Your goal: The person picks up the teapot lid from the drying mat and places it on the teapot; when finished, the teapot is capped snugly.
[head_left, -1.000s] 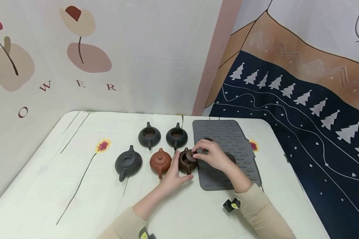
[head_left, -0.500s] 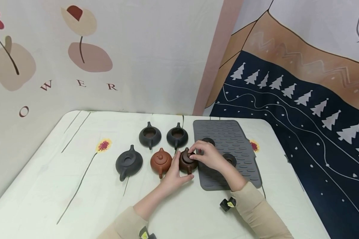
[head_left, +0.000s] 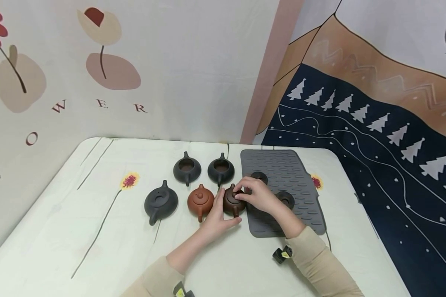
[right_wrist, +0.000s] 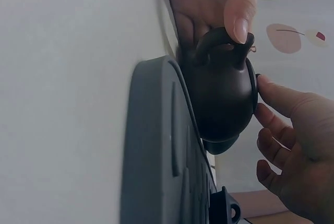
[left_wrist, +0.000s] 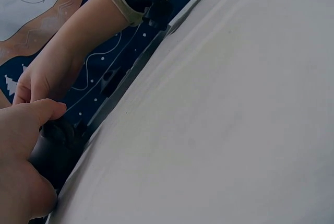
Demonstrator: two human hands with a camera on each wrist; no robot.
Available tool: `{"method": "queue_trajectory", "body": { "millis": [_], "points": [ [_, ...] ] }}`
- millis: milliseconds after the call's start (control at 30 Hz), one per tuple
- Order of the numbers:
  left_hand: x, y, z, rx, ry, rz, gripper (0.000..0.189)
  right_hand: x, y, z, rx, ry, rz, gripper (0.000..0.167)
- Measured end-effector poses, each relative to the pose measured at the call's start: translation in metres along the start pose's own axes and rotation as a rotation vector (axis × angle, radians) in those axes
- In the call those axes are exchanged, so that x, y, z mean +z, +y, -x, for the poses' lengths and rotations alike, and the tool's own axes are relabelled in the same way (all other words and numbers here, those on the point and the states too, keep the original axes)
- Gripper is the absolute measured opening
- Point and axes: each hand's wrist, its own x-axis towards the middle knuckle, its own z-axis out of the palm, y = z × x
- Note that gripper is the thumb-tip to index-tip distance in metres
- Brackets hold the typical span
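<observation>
A dark brown teapot (head_left: 228,207) stands at the left edge of the grey mat, its handle towards me. My left hand (head_left: 214,222) holds it, fingers along its left side; the right wrist view shows the thumb on the handle. My right hand (head_left: 259,195) pinches the knob of its lid (right_wrist: 253,85), which sits on the opening. Left of this teapot is a reddish-brown lidded teapot (head_left: 200,201), close by my left fingers. In the left wrist view, my left hand (left_wrist: 23,145) hides most of the dark teapot (left_wrist: 52,153).
Two black lidless teapots (head_left: 178,173) stand behind, side by side. Farther left is a dark grey teapot (head_left: 161,205). On the grey mat (head_left: 275,159) lie two dark lids (head_left: 259,176), one partly behind my right wrist. A patterned cloth (head_left: 208,90) hangs behind the table.
My right hand has lowered the tilted lid onto the dark brown teapot, where it now lies flat. The left hand has stayed on the teapot.
</observation>
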Motion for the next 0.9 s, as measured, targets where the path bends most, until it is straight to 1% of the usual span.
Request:
{"method": "queue_trajectory", "body": {
  "millis": [300,467,667,900],
  "points": [
    [0.0,0.001,0.0,0.0,0.002,0.006,0.102,0.001,0.001,0.001,-0.009,0.016,-0.009,0.014],
    [0.0,0.001,0.001,0.0,0.002,0.022,0.102,-0.003,0.001,0.006,0.012,0.046,-0.012,0.017],
    [0.001,0.004,0.002,0.006,0.022,0.034,0.101,-0.017,0.004,0.023,0.04,0.107,0.019,0.02],
    [0.0,0.01,0.004,-0.015,0.035,0.031,0.101,-0.037,0.01,0.046,0.109,0.18,0.049,0.02]
  ]
}}
